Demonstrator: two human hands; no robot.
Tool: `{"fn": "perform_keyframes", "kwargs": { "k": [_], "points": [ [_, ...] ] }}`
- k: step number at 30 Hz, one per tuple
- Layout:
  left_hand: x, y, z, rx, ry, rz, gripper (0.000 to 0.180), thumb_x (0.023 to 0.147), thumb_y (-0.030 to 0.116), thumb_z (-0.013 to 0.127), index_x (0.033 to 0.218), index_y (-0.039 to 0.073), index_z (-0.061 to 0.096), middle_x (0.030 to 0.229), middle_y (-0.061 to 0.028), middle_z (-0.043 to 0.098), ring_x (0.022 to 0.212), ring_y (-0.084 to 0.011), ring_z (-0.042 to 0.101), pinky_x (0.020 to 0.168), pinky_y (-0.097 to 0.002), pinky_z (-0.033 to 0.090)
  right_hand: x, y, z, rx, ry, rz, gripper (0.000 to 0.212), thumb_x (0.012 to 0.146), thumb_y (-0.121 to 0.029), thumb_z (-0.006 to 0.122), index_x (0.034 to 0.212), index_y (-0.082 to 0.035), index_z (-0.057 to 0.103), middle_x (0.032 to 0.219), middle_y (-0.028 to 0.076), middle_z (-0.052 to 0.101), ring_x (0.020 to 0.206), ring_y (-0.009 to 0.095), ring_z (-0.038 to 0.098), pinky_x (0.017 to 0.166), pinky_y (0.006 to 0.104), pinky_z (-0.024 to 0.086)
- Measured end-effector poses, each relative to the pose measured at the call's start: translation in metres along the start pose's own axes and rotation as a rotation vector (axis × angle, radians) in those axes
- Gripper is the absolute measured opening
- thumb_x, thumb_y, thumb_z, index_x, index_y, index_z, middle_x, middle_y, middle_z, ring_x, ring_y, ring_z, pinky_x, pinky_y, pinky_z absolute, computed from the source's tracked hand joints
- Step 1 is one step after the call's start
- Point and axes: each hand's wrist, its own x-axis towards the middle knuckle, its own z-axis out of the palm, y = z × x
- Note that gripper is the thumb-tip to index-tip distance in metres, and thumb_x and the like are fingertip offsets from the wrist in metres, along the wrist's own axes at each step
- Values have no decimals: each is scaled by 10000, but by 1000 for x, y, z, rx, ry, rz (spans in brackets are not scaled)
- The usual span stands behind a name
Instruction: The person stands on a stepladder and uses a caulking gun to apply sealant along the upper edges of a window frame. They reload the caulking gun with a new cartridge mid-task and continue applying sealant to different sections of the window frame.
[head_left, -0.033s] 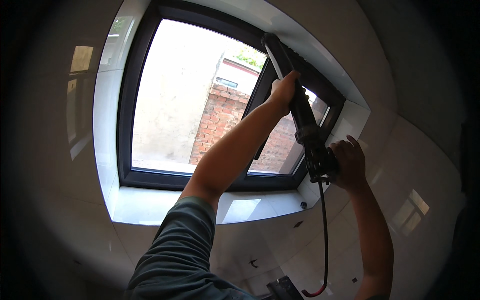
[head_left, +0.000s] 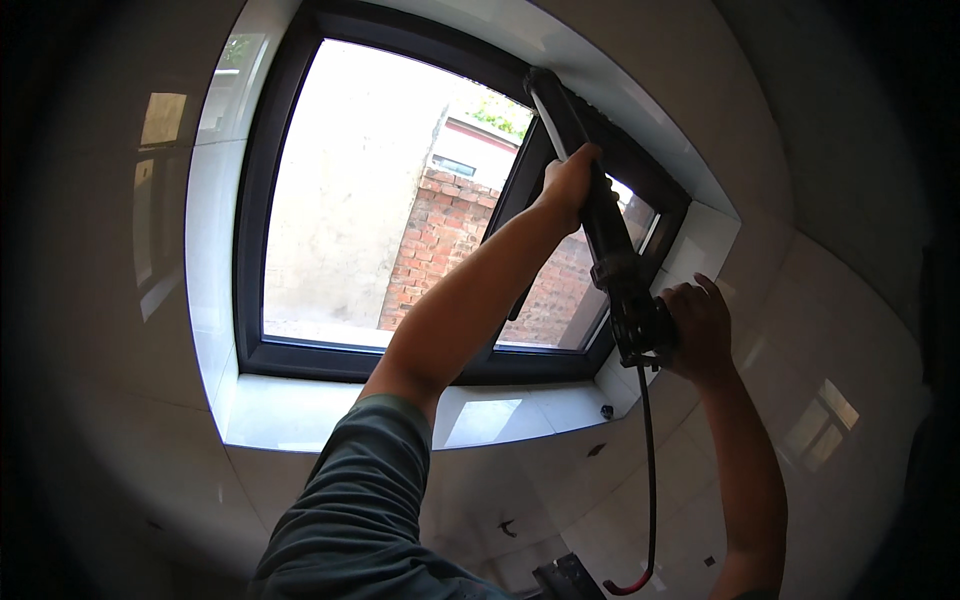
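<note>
With left hand [head_left: 568, 188], wraps fingers around a black caulking gun [head_left: 612, 240] slanted lengthwise before the window [head_left: 345, 200], from top edge toward lower right corner; has right hand [head_left: 697, 328] at the rear, nearer that corner, with finger closure unclear.

Person's left hand [head_left: 571, 185]: clenched, raised; left arm [head_left: 465, 290] outstretched. Right hand [head_left: 699, 328]: lower, one finger [head_left: 709, 285] lifted; right forearm [head_left: 748, 460] near upright.

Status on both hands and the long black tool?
Left hand around black tool, right hand at its rear end. Tip overlaps upper window frame, contact unclear. Thin rod extends below.
</note>
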Motion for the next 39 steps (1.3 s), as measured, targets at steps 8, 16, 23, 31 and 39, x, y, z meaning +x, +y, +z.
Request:
{"fn": "perform_keyframes", "kwargs": {
  "k": [8,16,23,31,39],
  "points": [
    [12,-27,11,-18,5,20,387,882,293,682,1027,-43,554,794,-146,612,650,-287,670,620,-426,589,-27,14,17,-45,-47,37,553,822,-593,621,979,-64,584,843,104,580,836,315,612,1009,481,444],
    [26,-56,25,-3,-9,1,421,882,306,702,1078,-34,552,852,-161,617,701,-322,692,647,-452,611,-50,33,36,-17,111,30,494,861,-565,606,800,-80,533,736,111,522,758,332,581,803,466,471],
    [41,-86,38,-2,-13,-8,429,895,314,686,1080,-53,562,870,-158,632,690,-305,695,643,-427,624,-63,43,39,-39,16,107,428,828,-465,689,733,-91,504,701,100,514,699,309,563,743,444,453],
    [69,-123,46,59,-16,2,427,911,322,665,1081,-55,563,863,-168,637,693,-307,695,655,-423,623,-93,74,56,-58,16,81,454,856,-506,692,800,-69,585,682,111,545,604,297,585,679,423,457],
    [88,-154,58,39,4,-7,437,904,315,675,1068,-70,549,858,-167,616,707,-290,668,668,-412,617,-118,89,75,-101,6,117,478,855,-503,662,760,-49,545,687,117,550,597,294,584,678,428,462]
  ]
}}
